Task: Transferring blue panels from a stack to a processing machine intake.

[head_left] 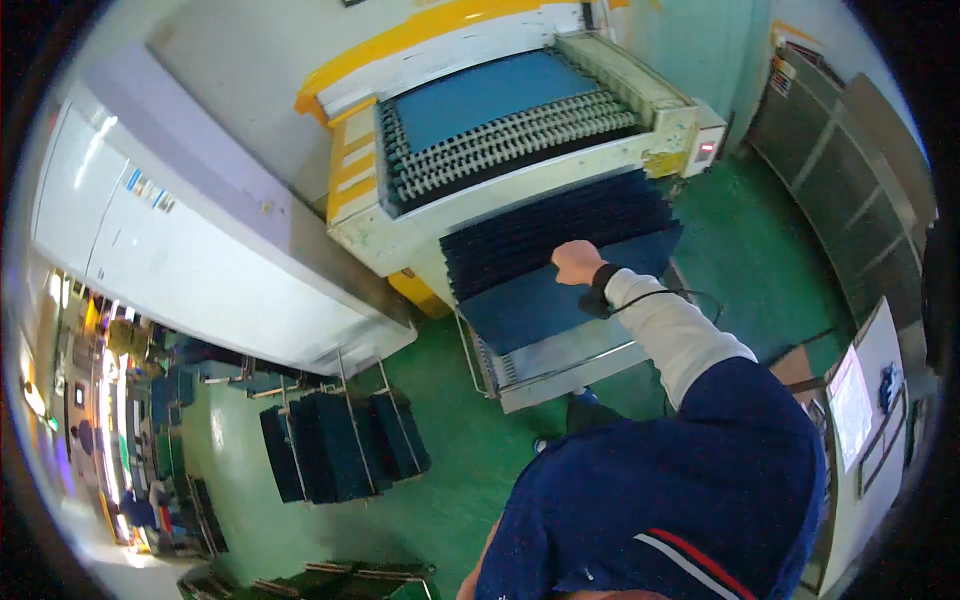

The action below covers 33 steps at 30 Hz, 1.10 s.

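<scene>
Separating one sheet cleanly from its neighbours looks like the part that needs most care here. The right hand (577,262) is at the top edge of the foremost blue panel (540,305), which leans in a metal-framed rack (575,378) with a tightly packed row of dark blue panels (560,215) behind it. Its fingers look curled nearly closed; whether they pinch a panel edge or only rest against it, I cannot tell. The left hand is out of view, so nothing can be said of its grip.

To do this well, I would take a single panel by its rim, keep fingertips off the flat face, and check that the next sheet is not clinging to it. A panel this wide would probably handle better with both hands, one near each side, kept square to the rack so its corners do not scrape the row. The roller conveyor (520,140) stands just beyond, carrying a lighter blue sheet (490,95), so its front edge is worth clearing. A thin black cord (655,292) loops by the sleeve and could snag on the rack; best kept outside the panels.
</scene>
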{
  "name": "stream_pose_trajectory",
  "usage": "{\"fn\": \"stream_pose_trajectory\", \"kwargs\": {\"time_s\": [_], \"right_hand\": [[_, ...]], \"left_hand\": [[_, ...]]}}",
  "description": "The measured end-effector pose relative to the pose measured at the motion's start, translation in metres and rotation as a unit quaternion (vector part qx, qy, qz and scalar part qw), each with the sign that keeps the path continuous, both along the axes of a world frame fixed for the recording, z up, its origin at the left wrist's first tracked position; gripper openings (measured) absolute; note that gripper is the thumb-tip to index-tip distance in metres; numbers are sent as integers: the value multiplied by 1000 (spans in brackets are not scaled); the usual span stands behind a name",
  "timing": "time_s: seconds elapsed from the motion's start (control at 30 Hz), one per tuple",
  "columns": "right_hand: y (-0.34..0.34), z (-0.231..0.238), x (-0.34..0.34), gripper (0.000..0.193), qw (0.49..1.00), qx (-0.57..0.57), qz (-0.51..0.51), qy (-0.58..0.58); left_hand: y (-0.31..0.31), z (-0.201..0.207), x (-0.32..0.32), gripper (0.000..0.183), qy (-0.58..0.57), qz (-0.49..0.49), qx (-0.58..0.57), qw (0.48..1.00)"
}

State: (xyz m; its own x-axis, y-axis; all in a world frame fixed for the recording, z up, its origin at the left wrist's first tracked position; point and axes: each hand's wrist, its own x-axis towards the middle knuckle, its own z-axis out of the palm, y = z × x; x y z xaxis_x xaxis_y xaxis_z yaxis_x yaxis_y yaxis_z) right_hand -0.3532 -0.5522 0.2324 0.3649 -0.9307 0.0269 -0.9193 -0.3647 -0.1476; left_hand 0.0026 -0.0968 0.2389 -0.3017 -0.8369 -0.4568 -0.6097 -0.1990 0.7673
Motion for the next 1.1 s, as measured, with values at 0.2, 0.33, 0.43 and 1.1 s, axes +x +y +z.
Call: {"fn": "stream_pose_trajectory", "kwargs": {"time_s": [0.2, 0.33, 0.43, 1.1], "right_hand": [[11, 3, -5, 15, 1000, 10, 0, -1], [27, -4, -5, 13, 999, 8, 22, -31], [38, -9, -12, 12, 998, 8, 45, -52], [55, 227, -142, 37, 864, 21, -90, -495]], "left_hand": [[-32, 3, -7, 85, -9, -55, 2, 998], [-49, 6, -12, 84, -10, -100, 8, 995], [-66, 8, -18, 84, -12, -138, 14, 990], [-158, 21, -38, 83, -43, -265, 36, 963]]}}
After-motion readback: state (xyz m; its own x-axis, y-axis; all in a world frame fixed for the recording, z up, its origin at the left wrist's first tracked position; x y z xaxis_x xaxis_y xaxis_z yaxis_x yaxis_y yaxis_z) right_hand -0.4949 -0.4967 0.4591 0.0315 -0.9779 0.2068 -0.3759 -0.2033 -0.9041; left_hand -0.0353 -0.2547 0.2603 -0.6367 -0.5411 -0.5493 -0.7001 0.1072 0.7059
